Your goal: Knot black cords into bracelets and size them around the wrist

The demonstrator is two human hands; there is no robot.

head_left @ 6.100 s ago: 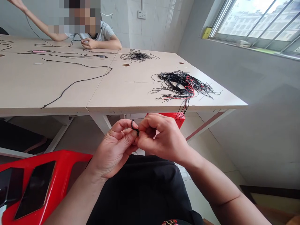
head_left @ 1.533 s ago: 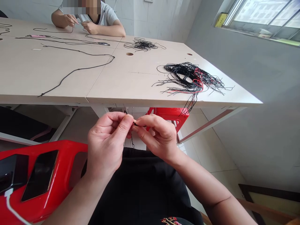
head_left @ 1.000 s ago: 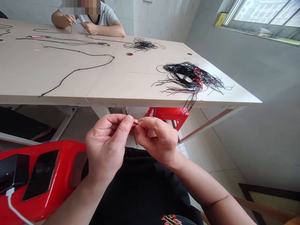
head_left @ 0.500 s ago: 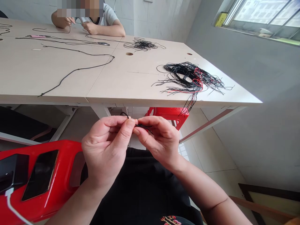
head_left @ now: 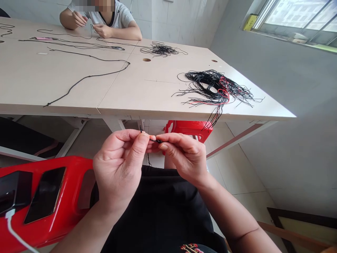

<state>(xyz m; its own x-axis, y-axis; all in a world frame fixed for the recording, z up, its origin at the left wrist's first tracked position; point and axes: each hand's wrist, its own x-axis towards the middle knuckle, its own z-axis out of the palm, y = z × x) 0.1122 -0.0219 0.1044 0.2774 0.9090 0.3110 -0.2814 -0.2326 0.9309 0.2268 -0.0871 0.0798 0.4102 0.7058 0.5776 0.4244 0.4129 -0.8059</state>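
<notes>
Between my two hands runs a thin black braided cord [head_left: 156,141], held just above my lap in front of the table edge. My left hand [head_left: 121,154] pinches it between thumb and forefinger, and a short piece sticks up above the fingertips. Close by on the right, the thumb and fingers of my right hand [head_left: 184,154] are closed on the same cord. Part of the cord hangs down below the fingers. Its stretch inside each pinch is hidden.
On the table [head_left: 126,95] lie a bundle of black and red cords [head_left: 210,86], a tangled black cord pile [head_left: 163,49] and a long single cord [head_left: 89,76]. Across it sits a person [head_left: 105,26] handling cord. A red stool [head_left: 71,182] at left bears a phone [head_left: 46,195].
My right hand has shifted slightly right, its thumb drawn back, and more braided cord shows between the hands. The person opposite has moved one hand away from the other.
</notes>
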